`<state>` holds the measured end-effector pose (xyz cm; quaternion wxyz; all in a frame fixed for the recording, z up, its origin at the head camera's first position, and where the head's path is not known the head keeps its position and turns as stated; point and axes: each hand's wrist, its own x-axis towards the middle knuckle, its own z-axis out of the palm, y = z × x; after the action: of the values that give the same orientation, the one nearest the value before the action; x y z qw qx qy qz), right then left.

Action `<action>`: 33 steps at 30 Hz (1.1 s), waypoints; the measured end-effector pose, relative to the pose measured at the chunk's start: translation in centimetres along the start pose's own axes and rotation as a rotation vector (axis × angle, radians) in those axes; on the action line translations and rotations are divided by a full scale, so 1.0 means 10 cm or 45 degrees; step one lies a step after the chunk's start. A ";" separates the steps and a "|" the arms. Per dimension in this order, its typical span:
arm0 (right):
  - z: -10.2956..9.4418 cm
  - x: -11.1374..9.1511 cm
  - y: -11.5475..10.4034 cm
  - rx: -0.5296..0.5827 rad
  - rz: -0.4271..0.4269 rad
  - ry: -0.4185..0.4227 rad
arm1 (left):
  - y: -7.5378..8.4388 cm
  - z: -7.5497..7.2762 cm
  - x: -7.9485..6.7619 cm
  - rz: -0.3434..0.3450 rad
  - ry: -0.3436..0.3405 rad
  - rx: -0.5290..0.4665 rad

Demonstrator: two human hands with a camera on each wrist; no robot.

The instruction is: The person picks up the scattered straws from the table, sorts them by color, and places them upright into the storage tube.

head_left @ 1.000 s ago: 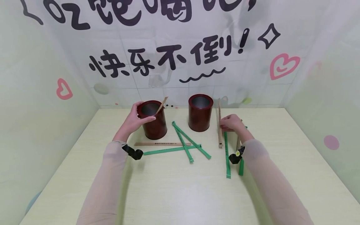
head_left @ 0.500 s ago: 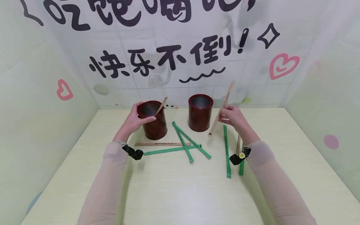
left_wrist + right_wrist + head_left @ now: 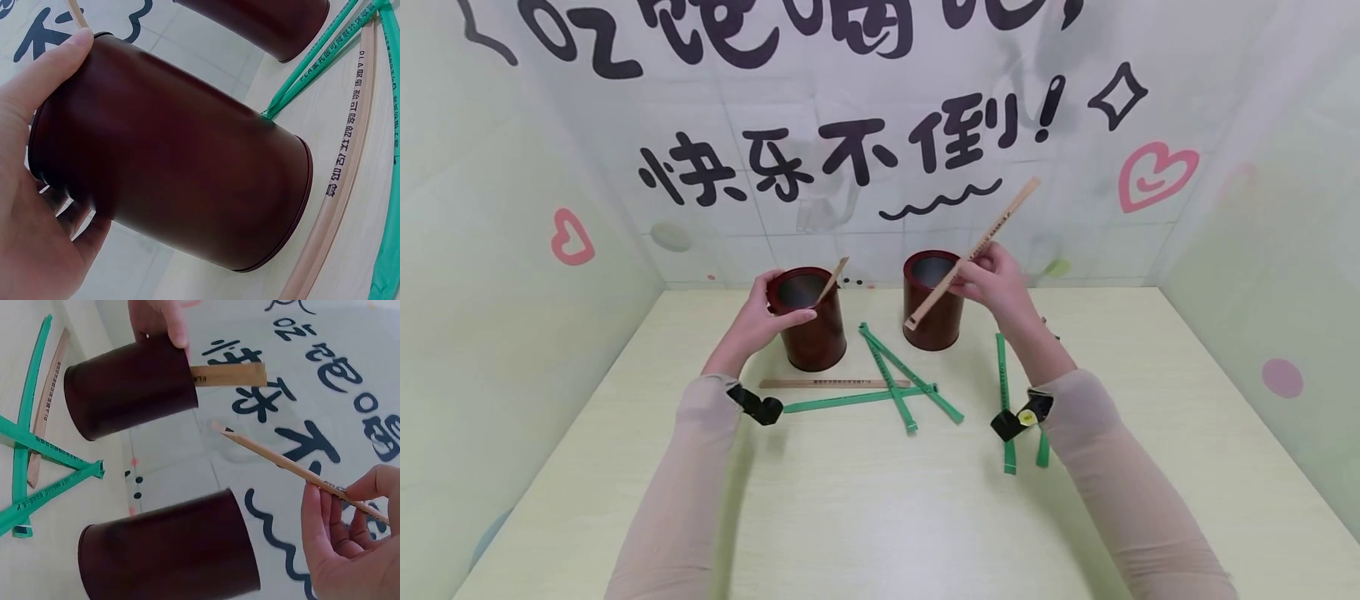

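Note:
My left hand [image 3: 756, 329] grips the rim of the left dark red canister [image 3: 816, 343], thumb in front and other fingers behind. A brown-wrapped straw [image 3: 833, 279] leans out of that canister's mouth. My right hand [image 3: 997, 287] pinches another brown-wrapped straw, the held straw [image 3: 275, 457], between thumb and fingers. It slants in the air, its lower end overlapping the front of the right dark red canister [image 3: 946, 329] in the head view. In the right wrist view the held straw's tip points toward the left canister's side, above the right canister's mouth.
Between and before the canisters lie a brown-wrapped straw [image 3: 820, 384] and several green-wrapped straws [image 3: 850, 402], some crossing. More green-wrapped straws [image 3: 1002, 367] lie under the right forearm, which partly hides them. A printed cloth wall [image 3: 865, 237] stands behind the table [image 3: 880, 517].
My right hand has lifted the brown-wrapped straw off the table and carried it left and up to the right canister, tilting it. My left hand stays on the left canister.

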<state>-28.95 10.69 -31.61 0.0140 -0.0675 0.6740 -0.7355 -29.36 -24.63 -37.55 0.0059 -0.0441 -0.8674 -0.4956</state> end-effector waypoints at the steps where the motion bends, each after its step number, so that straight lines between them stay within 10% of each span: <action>1: 0.04 0.00 -0.02 0.010 -0.027 -0.006 | 0.00 0.00 0.01 0.002 0.001 0.002; 18: 0.88 0.12 -0.01 0.054 -0.187 -0.061 | -0.01 0.00 0.02 0.011 0.008 -0.023; 33: 1.19 0.22 0.17 -0.471 -0.301 -0.123 | -0.03 0.00 0.02 0.019 0.010 -0.034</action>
<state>-29.82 -1.53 -32.15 -0.0527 -0.1826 0.7834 -0.5917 -29.55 -24.76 -37.75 0.0126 -0.0488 -0.8604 -0.5072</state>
